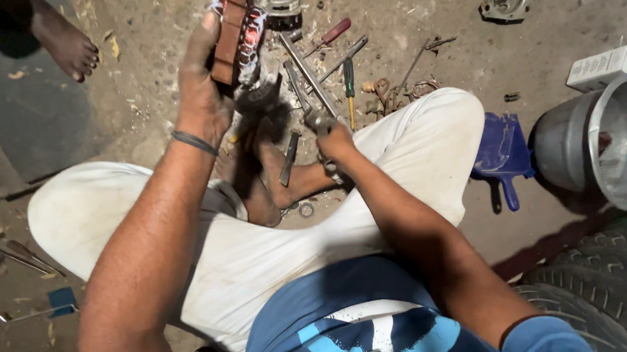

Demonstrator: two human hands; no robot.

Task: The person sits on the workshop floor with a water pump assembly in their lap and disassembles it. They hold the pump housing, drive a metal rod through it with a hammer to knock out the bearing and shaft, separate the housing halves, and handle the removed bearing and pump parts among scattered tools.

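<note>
- Above your crossed legs, near the far edge of the dirt floor [573, 3], your left hand [201, 95] is wrapping tight around the motor stator [239, 35], lifted clear.
- Your right hand [335, 143] is closing on the pliers [306, 95]; be keeping them steady, working beside the windings.
- Stator's long axis is running upright, tipping slightly right.

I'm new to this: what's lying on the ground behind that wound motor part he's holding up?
Behind the stator in the left hand sits a round metal motor part, partly visible. Screwdrivers lie beside. Whatever is directly behind the stator is hidden.
</note>
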